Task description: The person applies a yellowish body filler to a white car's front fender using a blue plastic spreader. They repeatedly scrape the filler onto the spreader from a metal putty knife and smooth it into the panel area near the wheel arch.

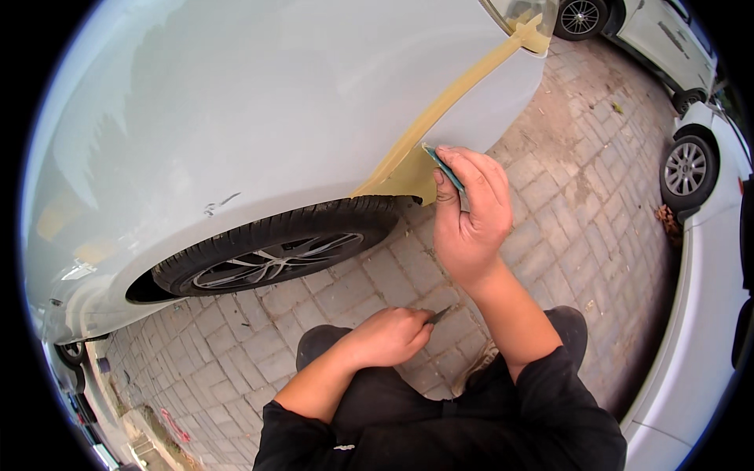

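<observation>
My right hand (475, 212) pinches a thin, flat teal spreader (444, 168) between thumb and fingers. Its tip meets the lower corner of a pale car bumper (491, 102), beside a yellowish-olive patch (410, 177) behind the wheel arch. A strip of yellow masking tape (444, 102) runs along the panel seam up to the lamp. Lower down, my left hand (390, 336) is closed over my knee, with a thin grey blade-like piece (441, 315) sticking out past its fingers. The held end of that piece is hidden.
The car's black tyre (275, 245) lies left of my hands, under the body panel (259, 94), which bears a small dark scuff (221, 204). Grey paving bricks (228, 330) cover the ground. Close on my right stands a white car (683, 330); another (656, 39) is parked beyond.
</observation>
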Available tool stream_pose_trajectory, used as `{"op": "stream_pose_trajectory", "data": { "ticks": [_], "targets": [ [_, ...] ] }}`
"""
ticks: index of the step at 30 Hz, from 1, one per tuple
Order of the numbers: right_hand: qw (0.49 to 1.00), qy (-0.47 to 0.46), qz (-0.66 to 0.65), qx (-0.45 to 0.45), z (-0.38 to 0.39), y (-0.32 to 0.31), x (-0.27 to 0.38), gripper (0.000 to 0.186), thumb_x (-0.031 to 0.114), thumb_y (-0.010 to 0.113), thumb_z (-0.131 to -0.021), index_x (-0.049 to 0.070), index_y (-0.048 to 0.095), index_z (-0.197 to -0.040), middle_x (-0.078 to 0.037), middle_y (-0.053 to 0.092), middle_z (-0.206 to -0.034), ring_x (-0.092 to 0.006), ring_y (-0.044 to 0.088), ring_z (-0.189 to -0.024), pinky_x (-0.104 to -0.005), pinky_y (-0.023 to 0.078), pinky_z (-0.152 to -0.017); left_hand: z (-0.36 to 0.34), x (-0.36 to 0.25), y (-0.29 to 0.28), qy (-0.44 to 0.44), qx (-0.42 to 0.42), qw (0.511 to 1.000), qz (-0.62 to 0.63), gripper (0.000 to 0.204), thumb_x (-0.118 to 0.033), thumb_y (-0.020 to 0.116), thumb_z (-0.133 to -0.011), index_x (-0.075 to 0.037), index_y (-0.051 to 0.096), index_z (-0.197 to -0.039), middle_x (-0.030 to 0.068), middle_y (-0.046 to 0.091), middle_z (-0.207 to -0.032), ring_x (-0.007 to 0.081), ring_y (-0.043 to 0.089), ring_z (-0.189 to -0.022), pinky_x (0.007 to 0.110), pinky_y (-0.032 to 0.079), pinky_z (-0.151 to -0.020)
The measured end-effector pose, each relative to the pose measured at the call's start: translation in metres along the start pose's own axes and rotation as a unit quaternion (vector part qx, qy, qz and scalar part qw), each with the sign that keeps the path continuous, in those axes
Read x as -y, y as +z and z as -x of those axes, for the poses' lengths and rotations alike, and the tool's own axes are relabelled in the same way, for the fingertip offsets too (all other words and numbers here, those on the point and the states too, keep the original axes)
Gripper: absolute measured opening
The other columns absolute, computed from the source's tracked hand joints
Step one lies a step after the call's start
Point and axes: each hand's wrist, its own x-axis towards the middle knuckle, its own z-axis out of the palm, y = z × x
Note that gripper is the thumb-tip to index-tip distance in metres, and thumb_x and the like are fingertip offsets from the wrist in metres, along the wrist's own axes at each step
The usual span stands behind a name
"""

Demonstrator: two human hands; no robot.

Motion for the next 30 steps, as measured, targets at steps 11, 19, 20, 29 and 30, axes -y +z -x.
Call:
{"op": "stream_pose_trajectory", "data": {
  "ticks": [11, 19, 20, 29, 30],
  "targets": [
    [0.995, -0.001, -0.055, 0.084, 0.040, -0.009, 0.007, 0.028, -0.003, 0.069, -0.075, 0.001, 0.070, -0.103, -0.011, 0.069, -0.101, -0.0281, 0.064, -0.089, -0.0386, 0.049, -0.081, -0.002, -0.011, -0.007, -0.020, 0.022, 1.000, 0.001, 0.030, -0.018, 0.051, -0.095, 0.005, 0.064, -0.110, 0.0280, 0.067, -0.088, 0.0455, 0.064, -0.088, 0.052, 0.050, -0.079],
    [0.925, 0.341, -0.137, -0.098, 0.078, -0.012, -0.010, 0.020, 0.012, 0.066, -0.096, -0.003, 0.067, -0.109, -0.012, 0.067, -0.106, -0.0187, 0.063, -0.097, -0.0312, 0.050, -0.090, 0.003, -0.008, -0.002, -0.017, -0.015, 1.000, 0.017, 0.030, -0.015, 0.052, -0.095, 0.005, 0.062, -0.115, 0.0275, 0.066, -0.088, 0.0454, 0.062, -0.085, 0.047, 0.050, -0.074],
    [0.909, 0.372, -0.148, -0.111, 0.085, -0.010, -0.021, 0.021, 0.013, 0.066, -0.096, -0.003, 0.067, -0.110, -0.012, 0.067, -0.107, -0.0183, 0.063, -0.098, -0.0311, 0.050, -0.090, 0.003, -0.009, -0.004, -0.026, 0.000, 0.999, 0.018, 0.030, -0.015, 0.052, -0.095, 0.005, 0.062, -0.115, 0.0274, 0.066, -0.088, 0.0454, 0.062, -0.084, 0.047, 0.050, -0.074],
    [0.796, 0.522, -0.261, -0.162, 0.116, 0.005, -0.037, 0.024, 0.016, 0.066, -0.098, -0.002, 0.066, -0.114, -0.005, 0.068, -0.100, -0.0096, 0.061, -0.089, -0.0258, 0.051, -0.080, 0.004, -0.006, 0.002, -0.050, 0.006, 0.998, 0.022, 0.027, -0.015, 0.052, -0.097, 0.004, 0.063, -0.112, 0.0260, 0.065, -0.084, 0.0458, 0.062, -0.081, 0.046, 0.050, -0.072],
    [0.783, 0.537, -0.265, -0.168, 0.122, 0.007, -0.041, 0.024, 0.016, 0.066, -0.098, -0.001, 0.066, -0.115, -0.004, 0.068, -0.099, -0.0094, 0.061, -0.088, -0.0254, 0.051, -0.078, 0.006, -0.004, 0.003, -0.048, 0.002, 0.999, 0.019, 0.026, -0.015, 0.052, -0.097, 0.004, 0.063, -0.112, 0.0260, 0.065, -0.085, 0.0458, 0.062, -0.081, 0.046, 0.050, -0.072]
  ]
}}
